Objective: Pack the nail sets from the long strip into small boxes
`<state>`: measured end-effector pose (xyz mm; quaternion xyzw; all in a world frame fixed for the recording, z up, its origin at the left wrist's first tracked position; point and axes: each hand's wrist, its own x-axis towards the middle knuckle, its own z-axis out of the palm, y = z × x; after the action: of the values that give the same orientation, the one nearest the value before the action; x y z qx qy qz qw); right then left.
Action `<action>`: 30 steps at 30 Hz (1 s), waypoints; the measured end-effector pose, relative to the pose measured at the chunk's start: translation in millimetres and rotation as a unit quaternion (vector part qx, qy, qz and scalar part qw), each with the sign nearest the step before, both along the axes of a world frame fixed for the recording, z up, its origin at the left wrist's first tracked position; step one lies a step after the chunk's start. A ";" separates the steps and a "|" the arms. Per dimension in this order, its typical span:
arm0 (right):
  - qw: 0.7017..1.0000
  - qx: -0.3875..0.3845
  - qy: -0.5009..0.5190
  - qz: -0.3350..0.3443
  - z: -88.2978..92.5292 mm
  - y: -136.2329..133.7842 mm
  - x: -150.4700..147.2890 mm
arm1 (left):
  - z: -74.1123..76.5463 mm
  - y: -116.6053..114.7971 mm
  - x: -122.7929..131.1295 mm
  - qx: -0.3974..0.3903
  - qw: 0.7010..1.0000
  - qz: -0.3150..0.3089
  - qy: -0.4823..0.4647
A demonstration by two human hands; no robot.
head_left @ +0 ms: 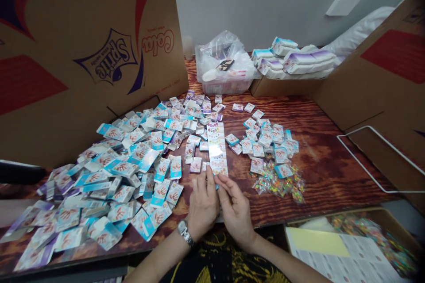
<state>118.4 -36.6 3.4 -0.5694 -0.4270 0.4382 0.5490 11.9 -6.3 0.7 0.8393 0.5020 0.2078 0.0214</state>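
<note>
Right hand (236, 208) pinches small blue piece (217, 187), mostly hidden; left hand (203, 199) braces alongside, probably for fine control; cannot tell whether it grips. Printed strip (217, 148) at twelve o'clock. Box pile (122, 168) at ten, presumably kept within reach. Open carton (387, 215) at four holds colourful packets (381, 234), printed sheets (360, 252); far carton (285, 87) at one bears wrapped packs (307, 63).

Left hand (203, 203) and right hand (236, 212), bare, drawn together

Left: back uppermost, fingers pointing forward, index finger extended; thumb mostly hidden. Right: thumb side uppermost, fingers bent toward the left hand, fingertips close to it. Left forearm (159, 254) and right forearm (287, 258): bare, slanting inward from the lower edge.
</note>
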 end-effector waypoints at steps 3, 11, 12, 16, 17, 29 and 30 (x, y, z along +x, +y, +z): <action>0.999 -0.006 0.043 0.016 1.9 -2.9 -4.1 | 0.7 -0.1 1.2 -0.011 1.000 0.007 -0.010; 0.999 -0.004 0.030 0.026 -1.7 30.8 28.8 | 4.7 5.3 3.0 -0.111 0.991 -0.041 -0.068; 1.000 0.006 0.004 -0.002 -1.4 40.0 49.1 | 4.9 7.6 -0.8 -0.119 0.988 -0.060 -0.073; 0.956 0.070 -0.213 -0.191 4.9 79.0 148.8 | -2.2 18.4 -27.5 -0.103 0.990 -0.062 -0.072; 0.935 0.075 -0.278 -0.208 6.5 86.9 168.1 | -5.2 20.4 -34.1 -0.097 0.991 -0.055 -0.070; 0.718 0.090 -0.612 0.319 -26.2 116.6 79.0 | -26.1 9.6 -17.5 -0.094 0.983 -0.142 0.061; 0.714 0.082 -0.614 0.325 -27.4 119.2 78.8 | -27.7 9.3 -17.6 -0.093 0.983 -0.141 0.068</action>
<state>197.2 82.6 -24.0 -0.4918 -0.8634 0.1070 0.0340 -5.7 3.0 -26.9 0.9082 0.3959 0.0976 0.0945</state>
